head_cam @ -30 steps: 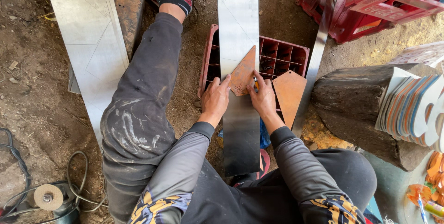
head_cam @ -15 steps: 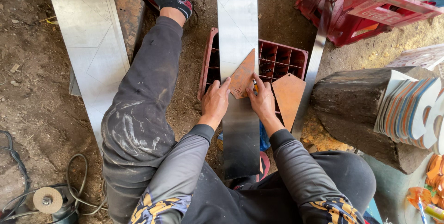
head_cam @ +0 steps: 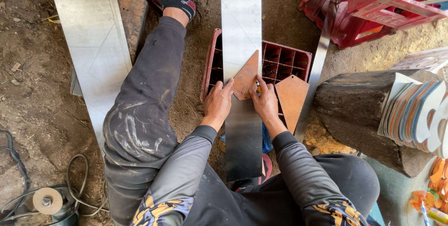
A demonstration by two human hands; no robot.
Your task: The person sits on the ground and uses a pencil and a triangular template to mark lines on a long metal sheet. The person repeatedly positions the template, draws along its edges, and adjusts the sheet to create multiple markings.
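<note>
**Tracing round a pattern piece on sheet metal**

Far left on the dirt: an angle grinder [head_cam: 46,201] with its cable, lying idle. Beside it, a wide metal sheet [head_cam: 91,44] propped over a block, scribed lines faintly visible.

Centre: a long narrow metal strip [head_cam: 241,90] laid across a dark red crate [head_cam: 284,62], running towards the lap. On the strip, a rust-coloured triangular template [head_cam: 246,76], point away from the body.

Left hand [head_cam: 218,104]: fingers spread and pressed flat, tips on the template's left edge, gripping nothing. Worth keeping that pressure firm and close to the edge being traced, so nothing slips.

Right hand [head_cam: 266,106]: fingers curled round a small pen [head_cam: 257,87], tip at the template's right edge. Best held steep and tight against the edge, drawn in one steady pass.

Further right: a second rust-coloured plate [head_cam: 292,99] on the crate, a thin metal bar [head_cam: 319,62], a log [head_cam: 359,109] carrying stacked cut-outs [head_cam: 413,114], and red crates [head_cam: 382,2] behind.
</note>
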